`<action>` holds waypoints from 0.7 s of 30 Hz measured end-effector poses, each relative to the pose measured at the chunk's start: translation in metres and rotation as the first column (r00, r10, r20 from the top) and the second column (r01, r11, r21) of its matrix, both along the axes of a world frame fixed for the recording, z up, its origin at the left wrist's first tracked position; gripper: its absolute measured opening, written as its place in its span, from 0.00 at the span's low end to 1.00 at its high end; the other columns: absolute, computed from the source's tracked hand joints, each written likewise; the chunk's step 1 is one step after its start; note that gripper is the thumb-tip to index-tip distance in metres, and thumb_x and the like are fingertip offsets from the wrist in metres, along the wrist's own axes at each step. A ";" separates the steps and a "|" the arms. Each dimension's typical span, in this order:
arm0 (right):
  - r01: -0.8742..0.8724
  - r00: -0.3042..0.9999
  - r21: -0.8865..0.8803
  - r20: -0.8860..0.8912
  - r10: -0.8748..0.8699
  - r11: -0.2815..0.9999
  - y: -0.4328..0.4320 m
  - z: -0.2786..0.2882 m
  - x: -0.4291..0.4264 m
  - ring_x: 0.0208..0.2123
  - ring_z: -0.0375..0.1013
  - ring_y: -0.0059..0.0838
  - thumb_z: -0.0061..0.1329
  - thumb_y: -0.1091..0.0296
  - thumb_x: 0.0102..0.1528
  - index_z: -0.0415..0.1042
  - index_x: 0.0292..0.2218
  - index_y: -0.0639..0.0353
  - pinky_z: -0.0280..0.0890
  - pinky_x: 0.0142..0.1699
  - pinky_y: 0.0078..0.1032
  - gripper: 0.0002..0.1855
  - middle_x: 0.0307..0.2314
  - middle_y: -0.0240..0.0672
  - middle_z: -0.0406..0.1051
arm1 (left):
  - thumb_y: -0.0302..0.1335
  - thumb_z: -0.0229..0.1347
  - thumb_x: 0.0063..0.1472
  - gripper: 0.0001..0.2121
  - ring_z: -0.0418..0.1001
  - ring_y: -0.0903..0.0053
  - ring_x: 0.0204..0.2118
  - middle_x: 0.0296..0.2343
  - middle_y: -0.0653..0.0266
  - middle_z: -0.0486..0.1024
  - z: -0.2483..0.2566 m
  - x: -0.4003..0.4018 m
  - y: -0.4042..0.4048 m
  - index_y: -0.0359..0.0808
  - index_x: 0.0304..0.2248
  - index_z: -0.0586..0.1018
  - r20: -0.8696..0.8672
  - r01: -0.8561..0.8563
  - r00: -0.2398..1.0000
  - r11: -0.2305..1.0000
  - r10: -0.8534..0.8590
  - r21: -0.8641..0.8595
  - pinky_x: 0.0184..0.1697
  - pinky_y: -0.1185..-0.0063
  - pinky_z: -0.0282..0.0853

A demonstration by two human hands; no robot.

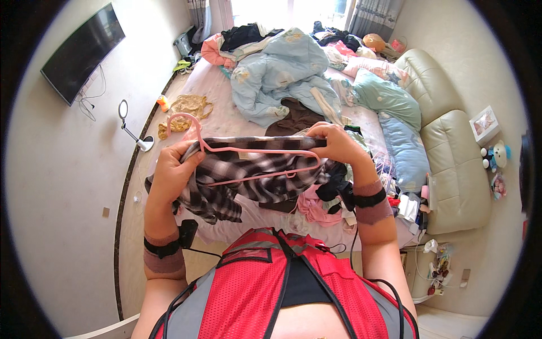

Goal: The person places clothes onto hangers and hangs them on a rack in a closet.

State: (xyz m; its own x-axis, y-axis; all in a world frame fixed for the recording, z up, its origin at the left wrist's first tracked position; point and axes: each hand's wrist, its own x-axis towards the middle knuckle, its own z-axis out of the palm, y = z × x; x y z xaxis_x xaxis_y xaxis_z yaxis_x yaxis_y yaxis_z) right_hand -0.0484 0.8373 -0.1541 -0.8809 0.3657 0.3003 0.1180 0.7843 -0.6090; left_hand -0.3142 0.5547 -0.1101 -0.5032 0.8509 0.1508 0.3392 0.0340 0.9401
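A black, grey and white plaid garment (258, 182) is stretched sideways between my two hands above the bed. My left hand (175, 169) pinches its left end, close to the neck of a pink plastic hanger (254, 150). The hanger's hook curves up and to the left, and its bars lie across the front of the cloth. My right hand (336, 142) grips the garment's upper right edge by the hanger's right end. Whether its fingers also touch the hanger I cannot tell.
Beyond my hands, the bed (211, 84) bears a blue quilt (288, 72), a brown garment (292, 118) and yellow plastic bags (190, 106). Pink clothing (317, 207) lies nearer me. Pillows (385, 93) line the padded headboard (453, 161) at right. A white lamp (145, 143) stands left.
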 end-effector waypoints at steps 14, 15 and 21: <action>0.202 0.970 -0.482 -0.023 -0.243 0.852 -0.028 0.022 -0.001 0.23 0.61 0.10 0.56 0.71 0.49 0.72 0.27 0.65 0.56 0.27 0.15 0.07 0.20 0.22 0.66 | 0.26 0.58 0.56 0.08 0.61 0.86 0.19 0.14 0.69 0.67 -0.036 -0.002 0.019 0.27 0.29 0.78 -0.332 -0.132 0.936 0.991 0.116 -0.025 0.24 0.80 0.60; 0.203 0.966 -0.490 -0.043 -0.255 0.848 -0.030 0.020 -0.004 0.23 0.61 0.10 0.56 0.71 0.50 0.71 0.27 0.64 0.56 0.27 0.14 0.07 0.20 0.22 0.67 | 0.26 0.58 0.55 0.08 0.61 0.85 0.19 0.14 0.67 0.66 -0.036 0.001 0.022 0.27 0.29 0.78 -0.322 -0.143 0.937 0.990 0.132 -0.008 0.24 0.80 0.60; -0.306 0.945 -0.436 -0.246 0.215 0.847 -0.111 0.014 -0.033 0.37 0.71 0.26 0.57 0.67 0.51 0.74 0.42 0.64 0.66 0.42 0.26 0.17 0.36 0.37 0.73 | 0.27 0.58 0.56 0.11 0.57 0.86 0.18 0.13 0.71 0.62 -0.065 -0.002 0.035 0.27 0.22 0.74 -0.144 -0.165 0.974 0.982 0.178 0.094 0.21 0.79 0.54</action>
State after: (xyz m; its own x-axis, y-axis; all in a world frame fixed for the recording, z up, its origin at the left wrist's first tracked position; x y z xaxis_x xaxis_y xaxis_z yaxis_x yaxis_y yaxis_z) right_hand -0.0810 0.7266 -0.1397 -0.9100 0.2667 0.3173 -0.1981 0.3927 -0.8981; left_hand -0.3166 0.5892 -0.1750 -0.6068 0.7356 0.3011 0.4729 0.0298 0.8806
